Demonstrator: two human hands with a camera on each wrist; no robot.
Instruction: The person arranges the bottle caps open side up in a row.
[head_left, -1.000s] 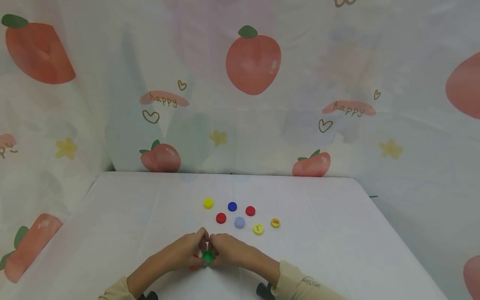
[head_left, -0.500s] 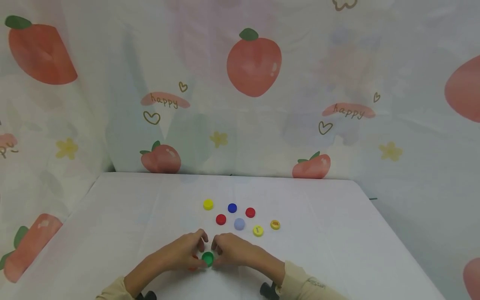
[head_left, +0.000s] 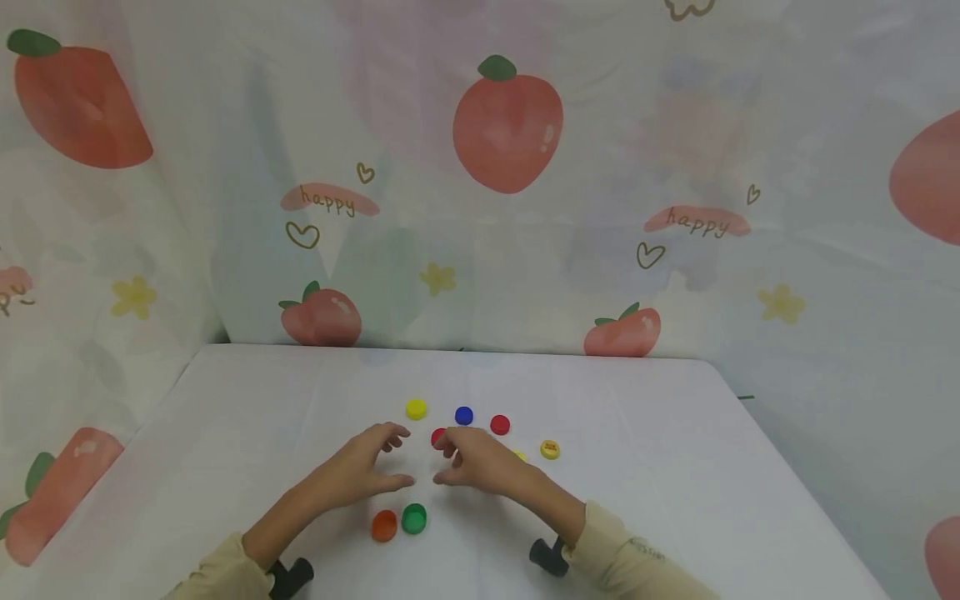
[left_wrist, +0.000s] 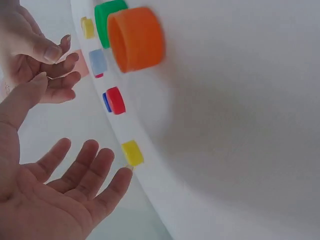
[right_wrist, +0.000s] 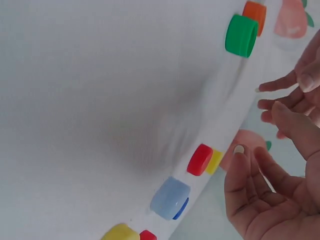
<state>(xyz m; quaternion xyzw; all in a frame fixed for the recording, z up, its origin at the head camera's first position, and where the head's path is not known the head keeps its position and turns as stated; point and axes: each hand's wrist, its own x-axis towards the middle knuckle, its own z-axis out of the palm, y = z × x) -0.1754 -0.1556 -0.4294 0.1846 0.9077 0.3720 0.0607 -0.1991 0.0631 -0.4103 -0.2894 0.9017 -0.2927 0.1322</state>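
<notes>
Near the front of the white table, an orange bottle cap (head_left: 384,526) and a green bottle cap (head_left: 414,518) lie side by side, hollow side up. Above and behind them hovers my left hand (head_left: 363,468), thumb and fingers spread, holding nothing. My right hand (head_left: 483,462) hangs opposite it with loosely bent fingers and nothing between them. In the head view it partly covers a red cap (head_left: 437,438) and a yellow cap (head_left: 520,456), and hides the light blue cap (right_wrist: 170,198) that the right wrist view shows. Both hands are apart from the caps.
Farther back lie a yellow cap (head_left: 416,409), a dark blue cap (head_left: 464,416), another red cap (head_left: 500,425) and a printed yellow-orange cap (head_left: 550,450). A peach-patterned curtain (head_left: 525,250) stands behind the table (head_left: 660,500). Dark wrist mounts (head_left: 549,557) sit below both forearms.
Both hands have let go of the green cap, moved up and forward away from it, and spread apart. The green and orange caps stay on the table, now uncovered.
</notes>
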